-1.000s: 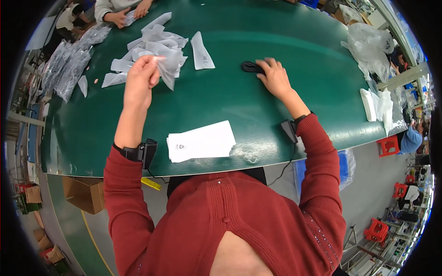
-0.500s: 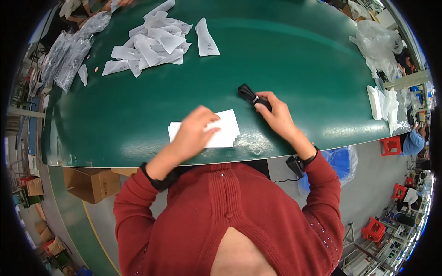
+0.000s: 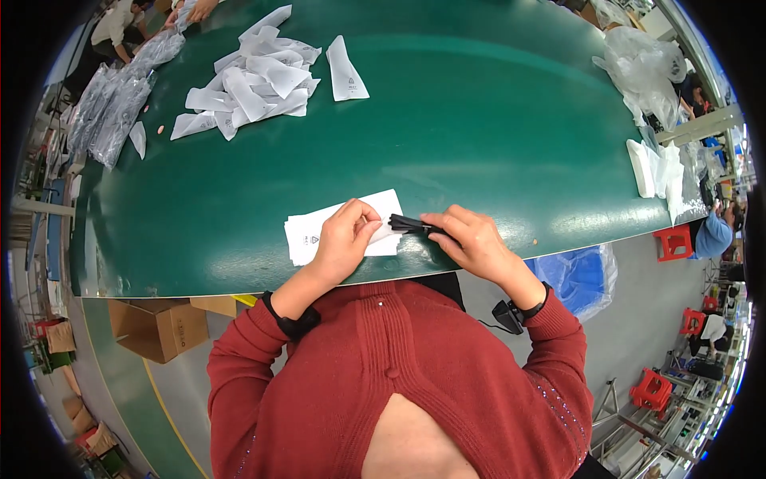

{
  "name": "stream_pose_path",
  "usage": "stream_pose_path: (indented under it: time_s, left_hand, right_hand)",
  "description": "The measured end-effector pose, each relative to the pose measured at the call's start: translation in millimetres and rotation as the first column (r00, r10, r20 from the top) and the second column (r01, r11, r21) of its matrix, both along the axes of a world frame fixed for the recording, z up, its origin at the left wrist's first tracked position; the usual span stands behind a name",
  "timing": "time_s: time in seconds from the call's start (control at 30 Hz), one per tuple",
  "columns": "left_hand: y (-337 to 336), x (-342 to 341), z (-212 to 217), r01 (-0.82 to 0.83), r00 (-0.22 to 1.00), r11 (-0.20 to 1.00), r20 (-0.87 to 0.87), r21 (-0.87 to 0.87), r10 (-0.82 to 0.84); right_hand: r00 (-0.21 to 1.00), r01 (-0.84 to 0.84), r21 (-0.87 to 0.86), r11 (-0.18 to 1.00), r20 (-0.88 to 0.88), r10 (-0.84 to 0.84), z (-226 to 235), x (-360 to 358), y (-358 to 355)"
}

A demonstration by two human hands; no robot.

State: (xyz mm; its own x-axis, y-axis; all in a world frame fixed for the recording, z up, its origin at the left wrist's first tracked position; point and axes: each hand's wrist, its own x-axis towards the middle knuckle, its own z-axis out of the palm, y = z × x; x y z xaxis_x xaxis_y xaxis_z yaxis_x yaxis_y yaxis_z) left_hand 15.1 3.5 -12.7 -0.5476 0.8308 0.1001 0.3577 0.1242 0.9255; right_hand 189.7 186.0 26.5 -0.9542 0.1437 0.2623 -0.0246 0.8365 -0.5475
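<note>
A white flat paper bag point(image 3: 315, 229) lies at the near edge of the green table point(image 3: 447, 120). My left hand point(image 3: 345, 235) rests on it and pinches its right end with thumb and fingers. My right hand point(image 3: 472, 238) holds a small black elongated object point(image 3: 408, 224), its tip pointing left at the bag's open end, touching my left fingers. Both forearms wear red sleeves with black wrist straps.
A heap of white paper bags point(image 3: 254, 84) lies at the far left, clear plastic bags point(image 3: 112, 104) beyond it. More plastic point(image 3: 638, 68) and white stacks point(image 3: 654, 168) sit at the right edge. Another person's hands point(image 3: 187, 9) work at the far side. A cardboard box point(image 3: 159, 327) stands on the floor.
My left hand came back from the far pile to the white bag near me. My right hand brought the black object from mid-table to the bag's end.
</note>
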Motion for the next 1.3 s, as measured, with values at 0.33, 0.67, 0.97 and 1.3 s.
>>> stream_pose_path:
  time_s: [0.33,0.67,0.97,1.3]
  left_hand:
    - [6,-3,17,0.233,0.891,0.949,-0.439,0.213,-0.120]
    - [29,-44,39,0.044,0.999,0.977,0.015,0.211,-0.048]
    - [58,-95,79,-0.121,0.989,0.934,0.121,0.337,0.085]
    - [70,-182,29,-0.234,0.542,0.916,-0.739,0.325,0.401]
  right_hand:
    - [0.952,0.190,-0.741,0.644,0.300,0.064,-14,-13,-4]
    - [0.952,-0.075,-0.440,0.895,-0.299,-0.067,-1,-46,-18]
    - [0.928,0.085,-0.610,0.788,-0.239,-0.286,-13,-28,8]
    - [0.878,0.331,-0.200,0.922,-0.292,-0.378,-25,-3,31]
